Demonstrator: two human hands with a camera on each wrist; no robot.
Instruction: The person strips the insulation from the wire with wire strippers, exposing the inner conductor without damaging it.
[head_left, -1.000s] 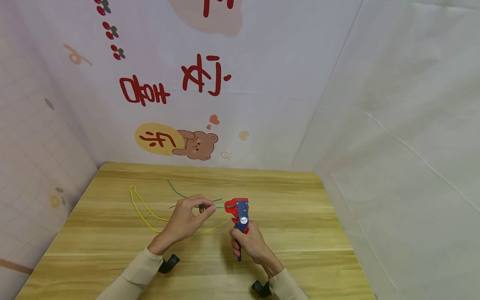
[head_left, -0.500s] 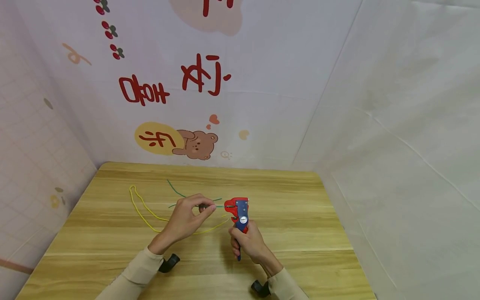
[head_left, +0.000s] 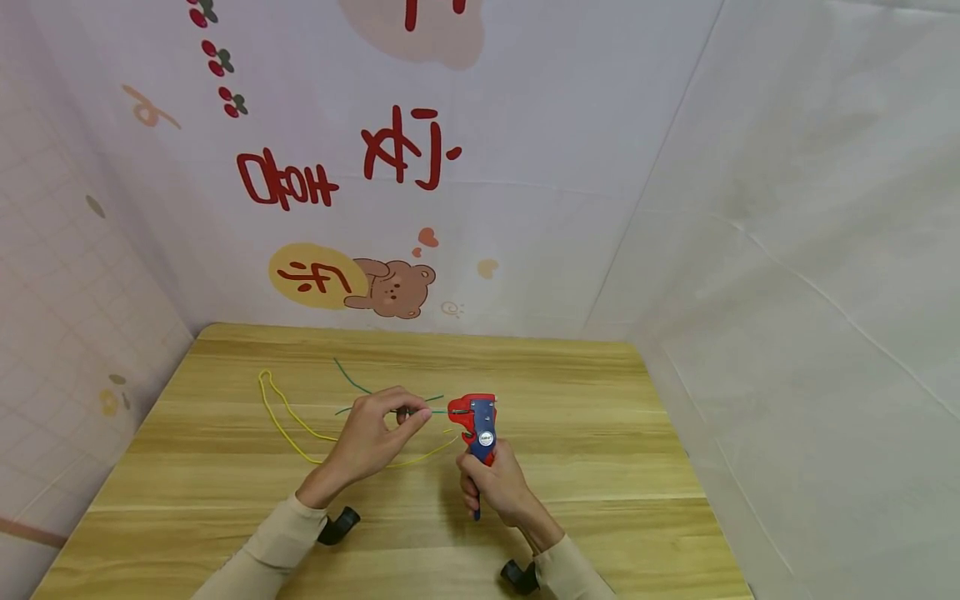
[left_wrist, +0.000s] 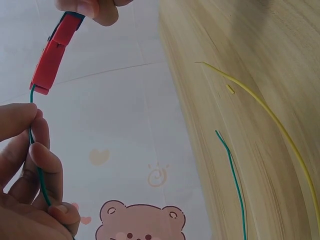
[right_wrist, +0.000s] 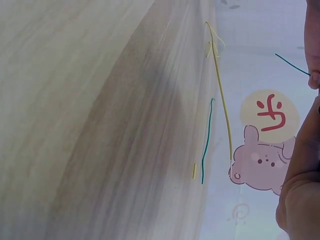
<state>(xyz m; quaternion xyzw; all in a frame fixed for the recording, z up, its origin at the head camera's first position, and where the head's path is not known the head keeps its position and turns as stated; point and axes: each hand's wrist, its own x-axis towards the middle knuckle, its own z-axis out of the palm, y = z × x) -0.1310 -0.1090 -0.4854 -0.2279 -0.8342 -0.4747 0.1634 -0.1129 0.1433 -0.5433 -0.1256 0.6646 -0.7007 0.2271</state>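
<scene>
In the head view my left hand (head_left: 372,435) pinches a thin green wire (head_left: 439,412) between thumb and fingers. The wire runs right into the front of a red and blue wire stripper (head_left: 486,418). My right hand (head_left: 501,485) grips the stripper's handles, holding it upright above the table. From the left wrist view, the held wire (left_wrist: 32,94) enters the red head of the stripper (left_wrist: 49,64); its end inside is hidden. Below the hands lie a loose green wire (left_wrist: 234,172) and a longer yellow wire (left_wrist: 275,116) with a bare tip.
The wooden table (head_left: 600,467) is bounded by a printed cloth wall (head_left: 525,208) behind and more cloth at both sides. A short yellow piece (left_wrist: 230,89) lies near the yellow wire's tip. Black mounts (head_left: 339,527) sit at both wrists.
</scene>
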